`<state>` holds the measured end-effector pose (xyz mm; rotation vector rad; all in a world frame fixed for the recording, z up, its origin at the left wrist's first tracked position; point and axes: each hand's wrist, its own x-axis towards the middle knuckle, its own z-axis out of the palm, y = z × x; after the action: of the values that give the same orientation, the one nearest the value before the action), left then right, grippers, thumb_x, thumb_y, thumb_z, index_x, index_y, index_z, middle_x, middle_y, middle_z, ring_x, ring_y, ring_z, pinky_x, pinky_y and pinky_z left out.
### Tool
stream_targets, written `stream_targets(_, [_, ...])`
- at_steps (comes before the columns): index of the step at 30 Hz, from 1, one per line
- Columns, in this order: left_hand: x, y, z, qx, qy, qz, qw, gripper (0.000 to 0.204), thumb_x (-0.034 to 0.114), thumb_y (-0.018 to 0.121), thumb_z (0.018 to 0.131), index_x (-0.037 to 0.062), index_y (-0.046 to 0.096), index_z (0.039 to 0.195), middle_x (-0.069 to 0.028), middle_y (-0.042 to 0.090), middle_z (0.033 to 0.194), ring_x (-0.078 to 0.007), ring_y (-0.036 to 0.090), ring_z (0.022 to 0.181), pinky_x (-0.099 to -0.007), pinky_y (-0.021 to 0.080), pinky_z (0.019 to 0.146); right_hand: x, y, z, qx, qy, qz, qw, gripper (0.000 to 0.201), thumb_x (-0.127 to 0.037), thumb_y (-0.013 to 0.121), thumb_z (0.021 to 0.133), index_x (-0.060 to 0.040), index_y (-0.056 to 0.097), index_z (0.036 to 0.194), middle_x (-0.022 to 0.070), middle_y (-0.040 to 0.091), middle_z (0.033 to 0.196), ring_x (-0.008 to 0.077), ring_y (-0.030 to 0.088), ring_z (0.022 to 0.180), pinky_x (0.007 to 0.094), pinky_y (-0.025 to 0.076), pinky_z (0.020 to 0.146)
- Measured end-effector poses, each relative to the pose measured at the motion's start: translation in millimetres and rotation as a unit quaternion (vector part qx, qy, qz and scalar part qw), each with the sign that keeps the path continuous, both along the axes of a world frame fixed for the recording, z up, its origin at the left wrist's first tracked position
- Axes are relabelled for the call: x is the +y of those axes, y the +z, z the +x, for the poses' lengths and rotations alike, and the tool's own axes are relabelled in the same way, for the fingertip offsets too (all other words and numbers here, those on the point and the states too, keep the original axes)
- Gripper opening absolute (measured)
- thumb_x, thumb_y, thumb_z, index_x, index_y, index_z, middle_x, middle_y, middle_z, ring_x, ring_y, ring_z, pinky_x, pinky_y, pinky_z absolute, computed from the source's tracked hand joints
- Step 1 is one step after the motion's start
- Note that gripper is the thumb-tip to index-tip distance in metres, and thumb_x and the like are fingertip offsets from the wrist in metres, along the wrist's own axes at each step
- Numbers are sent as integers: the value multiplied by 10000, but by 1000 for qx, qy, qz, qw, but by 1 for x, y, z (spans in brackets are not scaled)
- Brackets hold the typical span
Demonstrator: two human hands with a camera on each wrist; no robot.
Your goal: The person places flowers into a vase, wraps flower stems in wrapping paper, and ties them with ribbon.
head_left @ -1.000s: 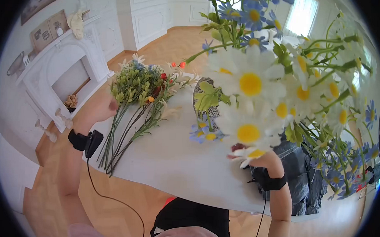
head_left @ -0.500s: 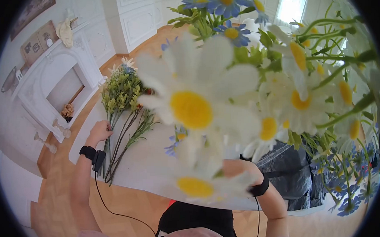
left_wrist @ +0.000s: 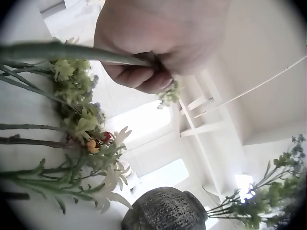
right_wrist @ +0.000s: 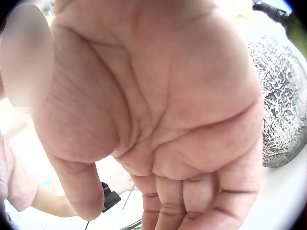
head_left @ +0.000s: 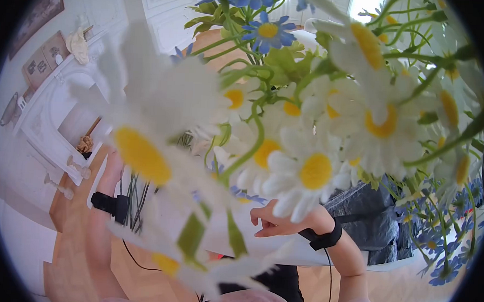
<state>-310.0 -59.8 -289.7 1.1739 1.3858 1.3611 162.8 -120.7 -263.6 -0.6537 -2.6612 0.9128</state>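
My left hand (left_wrist: 158,33) grips a thick green flower stem (left_wrist: 72,51) between curled fingers and thumb; a bit of green leaf shows past the fingers. In the head view this hand (head_left: 111,169) is partly covered by a blurred white daisy. Beside it, other artificial flower stems (left_wrist: 33,127) lie on the table with leafy green, red and orange heads. My right hand (head_left: 287,220) hovers over the table, fingers loosely bent, palm holding nothing in the right wrist view. Near it stands a dark, rough-textured vase (right_wrist: 283,105), which the daisies (head_left: 317,170) hide in the head view.
White daisies and blue flowers (head_left: 269,30) fill much of the head view, close to the camera. Black plastic sheeting (head_left: 363,215) lies on the table's right side. A cable (head_left: 140,262) hangs from the left wrist camera. A white fireplace (head_left: 55,108) stands at the left.
The left hand came down from the flower heads to the stems and now holds one. My right hand moved left, toward the table's middle. The near daisies shifted left across the head view.
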Motion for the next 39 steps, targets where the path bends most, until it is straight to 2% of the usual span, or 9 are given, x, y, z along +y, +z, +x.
stream_targets(4, [-16, 39, 32, -31, -12, 114, 993, 122, 160, 436, 862, 64, 450, 937, -6, 484, 661, -91, 468, 557, -213, 406, 536, -5, 36, -8, -39, 8, -10, 999, 234, -273, 591, 765, -81, 511, 873, 29, 574, 610, 210, 553, 560, 295, 406, 519])
stream_targets(6, [-17, 56, 56, -47, -20, 175, 983, 120, 157, 427, 869, 65, 441, 945, -9, 485, 672, -92, 470, 571, -216, 409, 551, -3, 54, -12, -209, 18, -176, 962, 360, -286, 572, 775, 1, 498, 979, 143, 595, 772, 288, 570, 726, 331, 441, 638])
stream_targets(19, [34, 235, 234, -57, -134, 439, 886, 138, 82, 406, 877, 46, 421, 1009, -48, 526, 789, -121, 529, 756, -269, 449, 722, -1, 25, -11, -94, 84, -130, 983, 280, -257, 566, 793, -7, 480, 887, 101, 571, 619, 241, 552, 568, 315, 415, 519])
stream_targets(23, [63, 232, 253, -58, -46, 406, 911, 199, 57, 480, 795, 12, 446, 986, -71, 551, 808, -153, 549, 758, -288, 452, 710, -4, 32, -10, -113, 61, -127, 984, 275, -260, 566, 793, -21, 478, 897, 101, 574, 623, 243, 554, 574, 314, 417, 526])
stream_targets(27, [41, 169, 243, 181, -79, 364, 910, 207, 129, 488, 793, 34, 470, 975, -93, 564, 798, -190, 558, 752, -323, 452, 685, -4, 40, 0, -124, 52, -127, 983, 329, -324, 535, 801, -13, 491, 902, 114, 582, 649, 261, 561, 615, 347, 432, 561])
stream_targets(30, [58, 142, 262, 349, -92, 309, 880, 222, 184, 495, 791, 50, 489, 968, -109, 573, 791, -217, 565, 747, -349, 453, 666, -6, 50, 28, -176, -209, 78, 959, 258, -265, 581, 769, -45, 542, 899, 85, 586, 669, 240, 566, 628, 338, 442, 579])
stream_targets(32, [74, 131, 262, 455, -101, 265, 844, 235, 220, 499, 789, 61, 501, 962, -120, 580, 786, -235, 570, 744, -366, 453, 654, 10, -12, 104, -208, -323, 126, 915, 270, -271, 595, 753, -55, 557, 912, 79, 597, 719, 238, 574, 666, 347, 451, 605])
stream_targets(34, [86, 116, 258, 554, -114, 220, 795, 251, 257, 504, 788, 71, 513, 957, -130, 586, 782, -254, 574, 740, -383, 453, 642, 93, -96, 141, 175, -319, 278, 889, 300, -268, 606, 732, -76, 556, 956, 77, 595, 846, 232, 574, 758, 338, 454, 659])
stream_targets(39, [118, 81, 264, 768, -143, 93, 617, 297, 347, 515, 785, 98, 544, 944, -157, 602, 770, -299, 586, 732, -427, 453, 611, 83, -53, 130, 157, -330, 327, 872, 293, -250, 598, 733, -72, 554, 962, 86, 578, 899, 237, 552, 814, 342, 441, 698])
